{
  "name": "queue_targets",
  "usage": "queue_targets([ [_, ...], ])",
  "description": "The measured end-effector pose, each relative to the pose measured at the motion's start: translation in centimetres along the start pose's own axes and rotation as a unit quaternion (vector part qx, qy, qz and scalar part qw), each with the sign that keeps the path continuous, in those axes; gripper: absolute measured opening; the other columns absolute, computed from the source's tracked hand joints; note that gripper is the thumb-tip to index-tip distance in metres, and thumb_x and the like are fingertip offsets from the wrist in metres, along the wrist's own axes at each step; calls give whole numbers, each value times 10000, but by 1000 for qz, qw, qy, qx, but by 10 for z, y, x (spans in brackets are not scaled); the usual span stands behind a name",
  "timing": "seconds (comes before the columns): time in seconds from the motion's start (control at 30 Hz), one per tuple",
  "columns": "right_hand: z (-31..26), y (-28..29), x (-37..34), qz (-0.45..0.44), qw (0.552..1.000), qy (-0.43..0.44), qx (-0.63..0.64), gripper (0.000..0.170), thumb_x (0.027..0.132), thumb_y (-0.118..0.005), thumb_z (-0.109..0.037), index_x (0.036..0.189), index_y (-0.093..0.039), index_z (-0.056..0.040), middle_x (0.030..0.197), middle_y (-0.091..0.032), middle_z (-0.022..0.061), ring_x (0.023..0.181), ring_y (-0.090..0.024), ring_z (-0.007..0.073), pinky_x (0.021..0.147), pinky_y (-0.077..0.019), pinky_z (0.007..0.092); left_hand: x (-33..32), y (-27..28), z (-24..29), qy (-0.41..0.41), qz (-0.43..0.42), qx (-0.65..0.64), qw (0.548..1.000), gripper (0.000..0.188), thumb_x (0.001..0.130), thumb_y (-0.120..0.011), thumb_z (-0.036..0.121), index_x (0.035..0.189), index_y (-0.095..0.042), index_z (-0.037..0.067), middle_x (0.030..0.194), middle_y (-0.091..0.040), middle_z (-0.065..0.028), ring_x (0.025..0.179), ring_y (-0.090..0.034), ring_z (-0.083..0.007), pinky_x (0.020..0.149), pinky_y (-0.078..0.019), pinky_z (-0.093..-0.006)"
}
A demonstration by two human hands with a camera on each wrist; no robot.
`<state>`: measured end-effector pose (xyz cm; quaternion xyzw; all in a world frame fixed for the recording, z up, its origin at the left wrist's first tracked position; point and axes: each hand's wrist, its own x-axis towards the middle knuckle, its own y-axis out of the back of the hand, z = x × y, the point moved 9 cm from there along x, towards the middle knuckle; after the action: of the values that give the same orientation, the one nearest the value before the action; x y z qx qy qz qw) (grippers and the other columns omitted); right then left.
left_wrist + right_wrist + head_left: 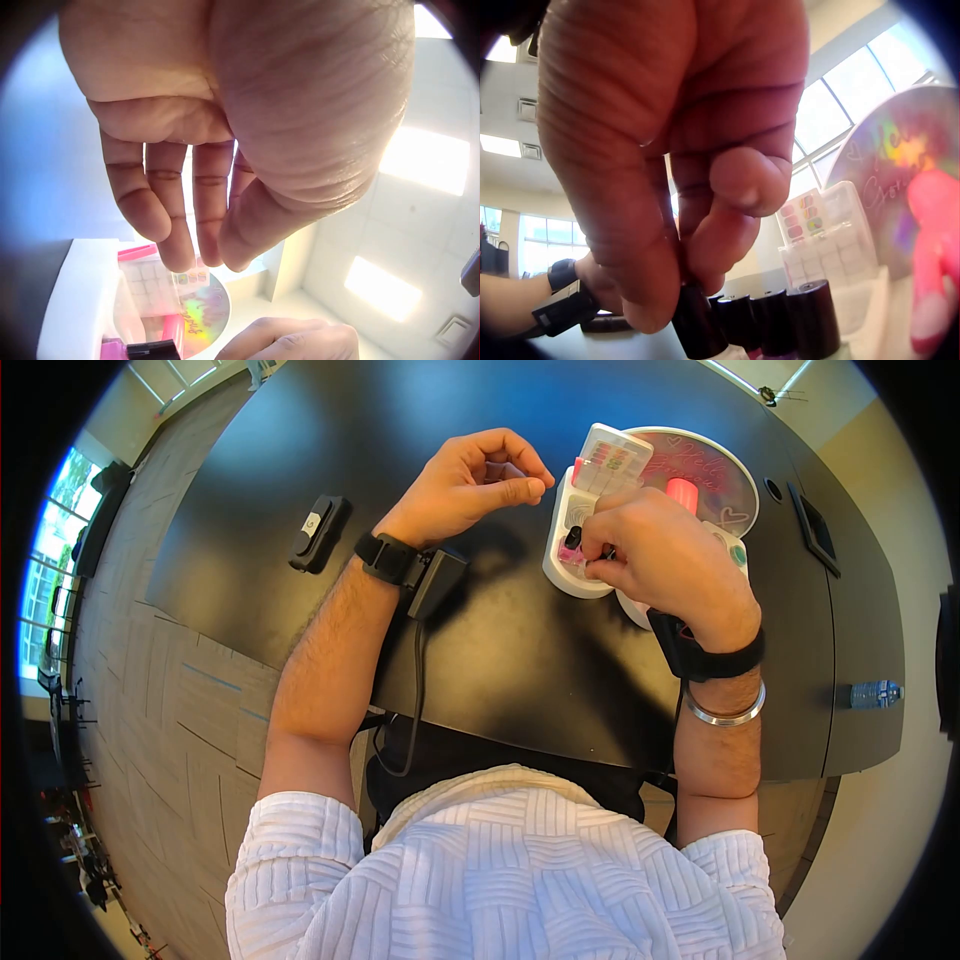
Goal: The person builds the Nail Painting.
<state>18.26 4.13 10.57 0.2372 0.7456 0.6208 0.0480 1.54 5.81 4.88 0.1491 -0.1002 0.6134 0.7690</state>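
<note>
In the head view, my right hand is over the left part of a white organizer. The right wrist view has its thumb and fingertips pinching the black cap of a small bottle, beside several more black-capped bottles. My left hand hovers left of the organizer, fingers bent loosely and holding nothing; the left wrist view has its palm above the organizer's white side. A clear case with coloured nail pieces leans upright at the organizer's back, near a pink object.
Behind the organizer stands a round plate with pink writing. A black device lies on the dark table at the left. On the right are a dark flat object and a water bottle. A cable hangs from the left wrist camera.
</note>
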Motion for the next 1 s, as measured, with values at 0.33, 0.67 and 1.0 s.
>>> queue_targets([
  [0.33, 5, -8, 1, -62, 995, -56, -59, 170, 765, -871, -108, 902, -787, -53, 904, -745, 103, 896, -708, 343, 796, -567, 438, 1, 1, -1, 5, 3, 7, 1000, 190, 1010, -784, 141, 1143, -698, 36, 1167, -762, -80, 1028, -717, -128, 972, -581, -311],
  [0.67, -16, 28, -4, 20, 1000, -21, -7, 115, 828, -771, -153, 807, -745, -43, 837, -720, 133, 803, -702, 362, 731, -564, 457, 2, 5, -6, 14, 23, 5, 1000, 142, 1011, -770, 102, 1107, -701, 23, 1129, -751, -81, 975, -687, -116, 926, -577, -302],
  [1.0, -67, 51, -18, 78, 993, 85, 21, 256, 820, -865, -217, 787, -654, -76, 831, -650, 79, 764, -668, 325, 683, -528, 441, 3, 4, -18, 37, 27, 6, 999, 126, 1001, -769, 39, 1102, -702, 3, 1051, -731, -43, 962, -669, -97, 887, -551, -277],
])
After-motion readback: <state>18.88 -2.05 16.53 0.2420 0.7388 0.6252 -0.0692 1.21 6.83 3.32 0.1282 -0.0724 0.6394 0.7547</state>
